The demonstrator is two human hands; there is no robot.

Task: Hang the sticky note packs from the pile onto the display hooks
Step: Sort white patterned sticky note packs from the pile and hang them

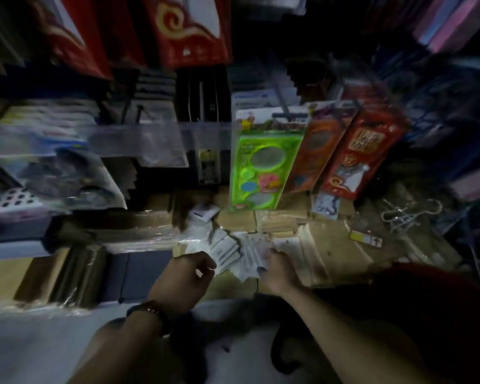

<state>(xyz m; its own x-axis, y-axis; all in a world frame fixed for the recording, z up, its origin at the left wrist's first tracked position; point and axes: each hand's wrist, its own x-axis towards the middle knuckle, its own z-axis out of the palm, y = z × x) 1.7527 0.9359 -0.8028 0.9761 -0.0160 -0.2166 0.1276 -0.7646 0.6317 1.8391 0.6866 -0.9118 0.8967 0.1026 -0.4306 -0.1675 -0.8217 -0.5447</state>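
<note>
Sticky note packs (233, 256) fanned, long axes fwd

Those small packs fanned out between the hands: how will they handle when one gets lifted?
The packs look thin and flat, so probably light and fairly stiff. Their wrappers seem glossy, so they likely slide over each other; the fan between left hand and right hand may spill. Flat shape, so unlikely to roll.
</note>
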